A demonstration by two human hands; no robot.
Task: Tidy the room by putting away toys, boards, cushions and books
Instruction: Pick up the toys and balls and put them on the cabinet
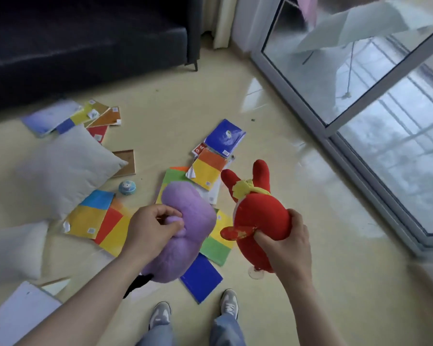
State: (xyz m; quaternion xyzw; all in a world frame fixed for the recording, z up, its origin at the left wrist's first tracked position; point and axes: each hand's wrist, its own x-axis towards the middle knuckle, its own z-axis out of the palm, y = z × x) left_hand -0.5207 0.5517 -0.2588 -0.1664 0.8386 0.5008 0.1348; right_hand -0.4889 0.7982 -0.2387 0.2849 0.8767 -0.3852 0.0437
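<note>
The left hand (pixel 150 228) is curled into the purple plush toy (pixel 188 216), a fold of which is pinched between thumb and fingers. The right hand (pixel 289 243) is wrapped round the lower body of the red plush toy (pixel 258 213), whose ears are pointed away. The toys are held side by side, just apart. Below them coloured books (pixel 93 221) are scattered, a blue book (pixel 200 278) nearest the grey shoes (pixel 160 315). A white cushion (pixel 65 168) is seen at the left. The room is bounded by a dark sofa (pixel 85 46) far left and a glass door frame (pixel 298 86) at the right; bare floor (pixel 323 283) is left open beside the door.
</note>
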